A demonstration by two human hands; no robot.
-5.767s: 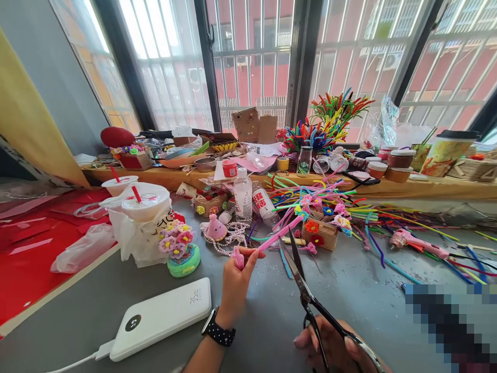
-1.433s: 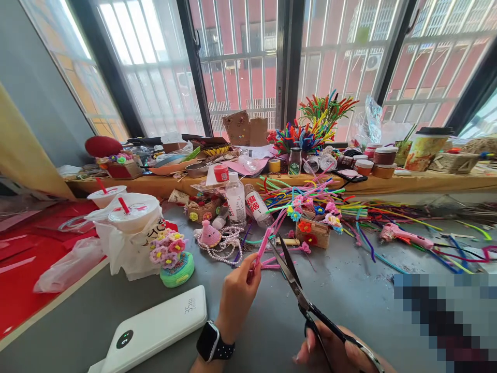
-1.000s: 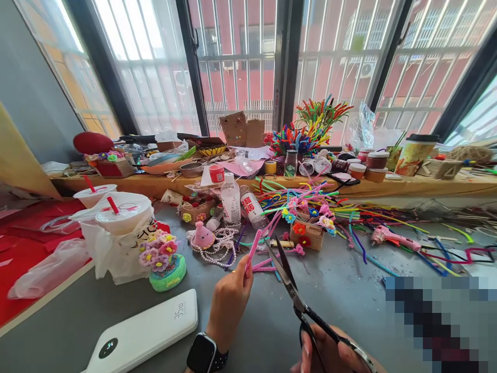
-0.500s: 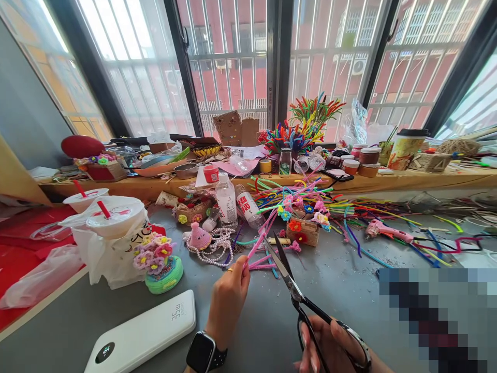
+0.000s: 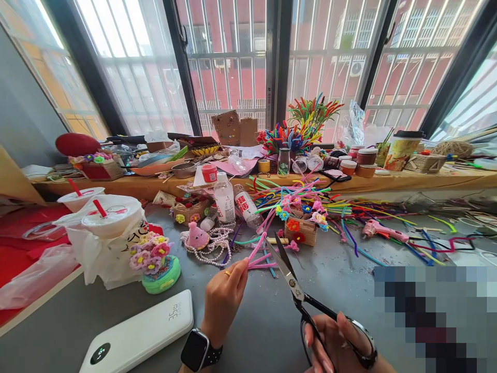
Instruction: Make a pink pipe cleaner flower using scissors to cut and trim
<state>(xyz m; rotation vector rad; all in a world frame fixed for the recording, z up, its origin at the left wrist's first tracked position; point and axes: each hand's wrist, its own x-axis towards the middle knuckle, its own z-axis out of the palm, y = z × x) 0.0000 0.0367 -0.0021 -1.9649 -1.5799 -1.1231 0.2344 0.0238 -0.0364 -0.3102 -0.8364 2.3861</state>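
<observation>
My left hand (image 5: 227, 295), with a watch on its wrist, pinches a pink pipe cleaner (image 5: 256, 248) that slants up and away from the fingertips. In my right hand (image 5: 336, 342) are large black-handled scissors (image 5: 293, 285), the fingers through the loops and the blades parted. The blade tips point up and left, close to the upper part of the pink pipe cleaner; I cannot tell whether they touch it. More pink pipe cleaners lie on the table behind. Just beyond stands a small woven box (image 5: 301, 230) trimmed with pipe-cleaner flowers.
A white power bank (image 5: 142, 331) lies at front left, near bagged drink cups (image 5: 112, 223) and a flower ornament (image 5: 155, 264). Plastic bottles (image 5: 224, 204), a bead string (image 5: 209, 256) and a pipe-cleaner heap (image 5: 334, 207) fill the back. A pink glue gun (image 5: 384, 230) lies right.
The view has shifted slightly, so most things sit a little further left. The scissors have moved slightly down and right in the picture, still parted. My left hand keeps its pinch.
</observation>
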